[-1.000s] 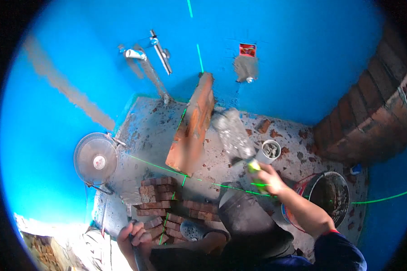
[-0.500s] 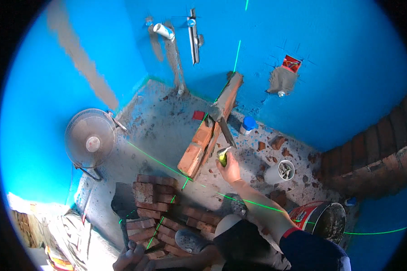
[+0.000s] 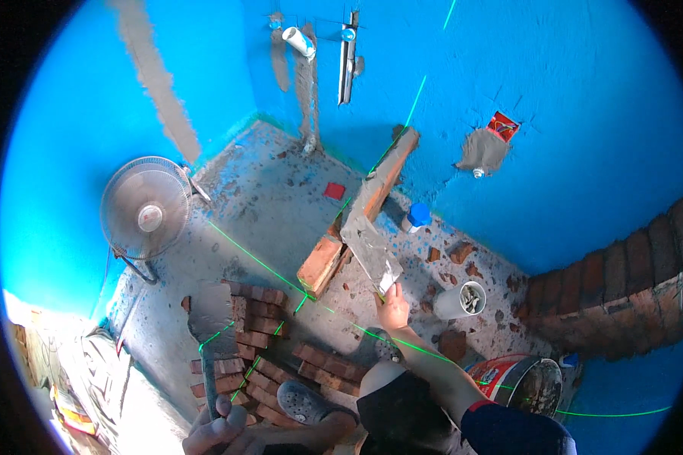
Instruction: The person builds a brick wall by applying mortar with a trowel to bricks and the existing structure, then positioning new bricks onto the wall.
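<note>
My right hand (image 3: 393, 309) is closed round the handle of a trowel. The grey, mortar-smeared trowel blade (image 3: 373, 256) lies over the low brick row (image 3: 320, 262), whose far part is coated with grey mortar. Down at the lower left, my left hand (image 3: 218, 432) grips the long handle of a small shovel (image 3: 210, 311). Grey mortar covers the shovel's blade, which is raised beside the brick stack (image 3: 262, 315). How the fingers wrap the trowel handle is partly hidden.
A fan (image 3: 146, 212) stands at the left wall. Right of the brick row are a blue-lidded jar (image 3: 417, 216), a white bucket (image 3: 449, 303) and a large mortar bucket (image 3: 501, 379). Brick bits litter the floor. Green laser lines cross floor and wall. A curved brick structure (image 3: 607, 296) stands right.
The trowel blade has turned from edge-on to flat, and my right hand has come nearer to me. My left hand's shovel has tilted, so its mortar now shows. The view has shifted slightly.
</note>
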Available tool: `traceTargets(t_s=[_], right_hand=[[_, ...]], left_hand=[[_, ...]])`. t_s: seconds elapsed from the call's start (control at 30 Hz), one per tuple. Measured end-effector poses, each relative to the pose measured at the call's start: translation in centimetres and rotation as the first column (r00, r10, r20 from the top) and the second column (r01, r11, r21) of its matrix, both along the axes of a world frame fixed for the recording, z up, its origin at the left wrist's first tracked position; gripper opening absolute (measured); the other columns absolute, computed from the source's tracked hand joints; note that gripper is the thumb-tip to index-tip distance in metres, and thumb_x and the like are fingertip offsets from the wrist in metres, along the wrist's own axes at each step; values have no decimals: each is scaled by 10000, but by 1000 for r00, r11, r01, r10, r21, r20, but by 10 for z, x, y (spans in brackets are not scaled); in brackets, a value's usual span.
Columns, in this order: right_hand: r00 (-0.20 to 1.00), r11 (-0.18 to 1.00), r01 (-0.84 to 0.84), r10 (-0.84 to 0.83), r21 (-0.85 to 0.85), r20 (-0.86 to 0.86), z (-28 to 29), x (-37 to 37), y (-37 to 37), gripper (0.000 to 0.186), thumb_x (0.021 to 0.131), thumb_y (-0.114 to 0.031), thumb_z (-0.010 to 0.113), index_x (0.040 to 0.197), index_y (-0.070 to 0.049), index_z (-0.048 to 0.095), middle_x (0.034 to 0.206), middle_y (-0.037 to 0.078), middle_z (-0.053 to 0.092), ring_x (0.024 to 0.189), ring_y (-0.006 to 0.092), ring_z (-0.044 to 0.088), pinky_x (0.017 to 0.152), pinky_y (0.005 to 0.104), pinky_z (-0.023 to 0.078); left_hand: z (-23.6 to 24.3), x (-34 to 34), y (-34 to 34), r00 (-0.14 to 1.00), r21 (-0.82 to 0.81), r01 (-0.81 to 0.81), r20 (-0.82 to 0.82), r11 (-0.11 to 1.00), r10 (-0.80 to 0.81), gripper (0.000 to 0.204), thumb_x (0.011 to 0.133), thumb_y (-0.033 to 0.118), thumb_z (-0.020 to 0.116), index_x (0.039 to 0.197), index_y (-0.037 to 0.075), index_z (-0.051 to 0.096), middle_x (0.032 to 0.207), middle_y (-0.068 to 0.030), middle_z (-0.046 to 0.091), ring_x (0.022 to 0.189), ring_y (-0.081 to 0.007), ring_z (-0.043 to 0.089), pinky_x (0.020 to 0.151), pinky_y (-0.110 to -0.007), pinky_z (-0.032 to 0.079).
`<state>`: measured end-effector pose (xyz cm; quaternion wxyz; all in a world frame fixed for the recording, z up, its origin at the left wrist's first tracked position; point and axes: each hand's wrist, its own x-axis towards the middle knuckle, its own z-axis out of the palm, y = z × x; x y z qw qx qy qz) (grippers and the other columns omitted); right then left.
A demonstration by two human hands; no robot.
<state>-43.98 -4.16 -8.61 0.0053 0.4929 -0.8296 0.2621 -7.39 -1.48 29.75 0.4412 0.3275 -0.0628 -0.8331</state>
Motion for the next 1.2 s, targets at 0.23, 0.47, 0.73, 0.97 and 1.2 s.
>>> traceTargets(t_s=[0.23,0.47,0.73,0.97,1.2], right_hand=[[980,988,-57,82,-141,181,14,14,19,582,775,-227,752,1212,17,456,1009,217,558,822,421,611,639,471,515],[947,960,-223,254,-167,197,-3,46,-44,586,787,-153,724,1256,44,432,1099,257,539,988,439,557,813,474,483],[891,936,-294,341,-192,299,-75,33,27,504,766,-109,615,1212,60,451,1119,247,521,1006,439,521,886,505,443],[507,908,312,90,-280,857,45,-16,187,347,827,-53,598,1162,-29,514,943,45,586,863,208,571,736,369,496],[763,837,476,-545,269,346,329,-82,385,328,823,-113,633,1129,-31,550,873,107,639,787,193,599,749,352,502]], left_hand=[[6,-4,1,998,22,-1,63,1000,0,238,911,53,481,1139,-13,459,766,-3,431,474,-60,382,558,-231,370],[5,0,1,995,27,-50,85,998,48,206,893,49,493,1089,7,447,765,2,425,460,-65,372,552,-224,370],[1,-6,-1,997,47,-2,75,999,-2,269,891,55,503,1153,15,457,764,-8,449,472,-74,385,559,-247,374],[-13,15,0,994,10,2,110,1000,-3,321,864,41,533,1175,-13,471,767,-19,486,493,-106,399,586,-276,397],[-13,-14,0,903,-56,257,-343,965,-261,89,937,49,497,898,42,417,728,-14,398,554,-112,373,602,-259,399]])
